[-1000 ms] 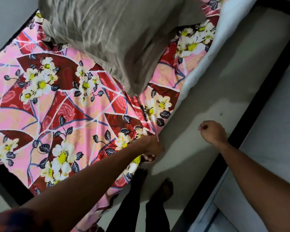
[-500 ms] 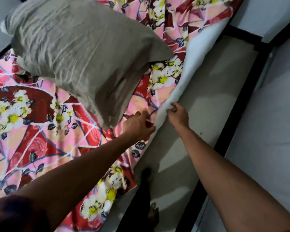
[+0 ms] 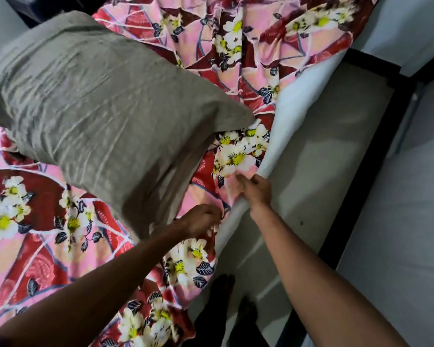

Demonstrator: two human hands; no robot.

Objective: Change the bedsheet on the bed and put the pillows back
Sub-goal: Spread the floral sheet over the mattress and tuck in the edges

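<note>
A pink and red floral bedsheet (image 3: pixel 236 58) covers the bed. A grey pillow (image 3: pixel 93 108) lies on it at the left. The white mattress edge (image 3: pixel 286 136) shows along the right side of the sheet. My left hand (image 3: pixel 202 222) is closed on the sheet's edge just below the pillow corner. My right hand (image 3: pixel 257 190) grips the sheet's edge where it meets the mattress side, a little farther up the bed. The sheet hangs loose and wrinkled over the near corner (image 3: pixel 161 314).
A light floor strip (image 3: pixel 323 171) runs beside the bed, bounded by a dark frame rail (image 3: pixel 366 176). A pale surface (image 3: pixel 398 234) lies to the right of the rail. My feet (image 3: pixel 233 309) stand on the floor by the bed.
Both hands have moved up along the bed's edge. My right hand, free and fisted a second ago, now holds the sheet at the mattress side. The view shifted toward the pillow.
</note>
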